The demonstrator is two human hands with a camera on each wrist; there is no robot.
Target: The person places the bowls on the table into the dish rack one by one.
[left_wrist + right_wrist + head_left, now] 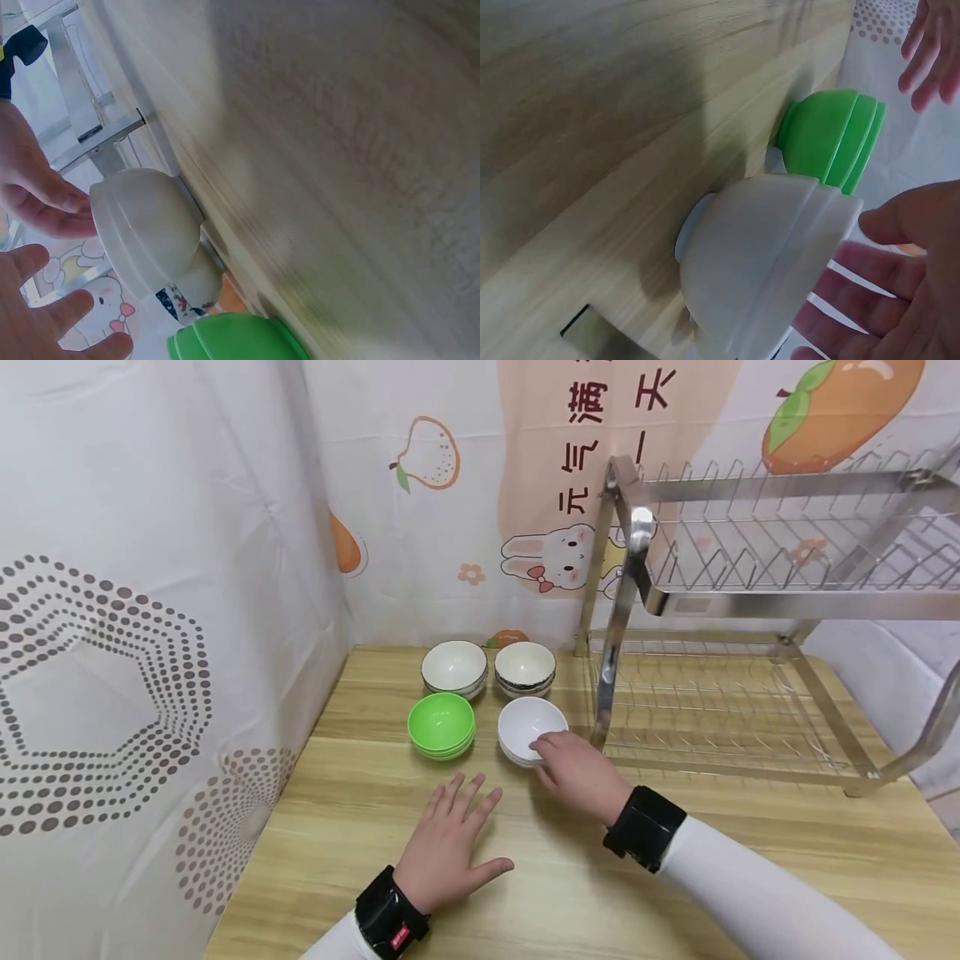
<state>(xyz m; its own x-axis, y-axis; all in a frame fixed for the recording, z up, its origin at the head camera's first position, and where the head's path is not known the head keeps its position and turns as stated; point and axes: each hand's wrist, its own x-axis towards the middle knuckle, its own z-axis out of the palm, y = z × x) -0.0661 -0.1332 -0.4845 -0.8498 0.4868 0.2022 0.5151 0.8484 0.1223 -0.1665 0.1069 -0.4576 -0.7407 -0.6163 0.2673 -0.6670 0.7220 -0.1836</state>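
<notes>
We see the right hand [581, 772] at the near-right rim of a stack of round, plain white bowls [528, 722], its thumb outside and a finger over the mouth; we cannot quite tell whether it grasps the rim or only touches it. The left hand [446, 852] is released, fingers spread, just nearer than a stack of bright green round bowls [441, 727]. The white stack sits right of the green one, a narrow gap between them; two stacks of pale, dark-rimmed bowls [453, 668] stand just beyond.

To the right, a two-tier silver metal dish rack [795, 606] has its left upright near the white stack, so room is tight there. It is wider on the near side and toward the left edge of the pale wooden tabletop [322, 827].

On the fruit-printed white curtain [427, 543] at the far side we read dark red characters [581, 452], "元气满" and "一天", turned sideways. The black left wristband [382, 906] bears a red tag [400, 936] with lettering too small to read.
</notes>
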